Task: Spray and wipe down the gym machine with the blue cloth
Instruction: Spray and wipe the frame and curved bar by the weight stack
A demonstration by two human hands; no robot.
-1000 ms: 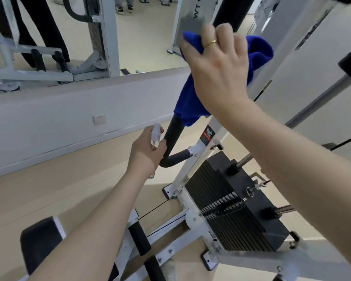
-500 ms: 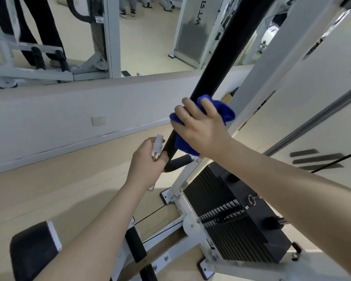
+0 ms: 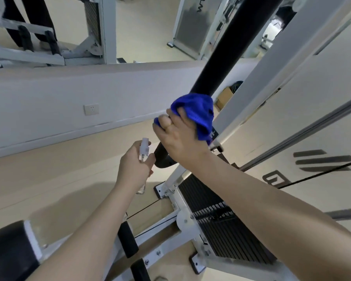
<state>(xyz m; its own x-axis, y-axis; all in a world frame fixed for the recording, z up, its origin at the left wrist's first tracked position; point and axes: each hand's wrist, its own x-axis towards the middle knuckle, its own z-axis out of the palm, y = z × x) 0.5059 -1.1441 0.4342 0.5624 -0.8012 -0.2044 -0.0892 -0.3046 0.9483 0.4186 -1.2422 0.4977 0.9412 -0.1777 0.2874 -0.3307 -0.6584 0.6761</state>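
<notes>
Both arms reach forward, left hand [image 3: 134, 166] and right hand [image 3: 177, 138] each curled in a grip.

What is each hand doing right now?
Left hand: closed, holding the spray bottle.
Right hand: closed, gripping the blue cloth around the black bar.

A: What does the person wear on the arms?

B: Nothing that shows. Both forearms are bare from the lower edge of the view up to the wrists, no sleeves, no watch, no glove.

A: And the hands?

B: The right hand [image 3: 177, 136] has a thin gold ring [image 3: 169, 124] on one finger. The left hand [image 3: 133, 167] shows no ring or band from this side.
</notes>
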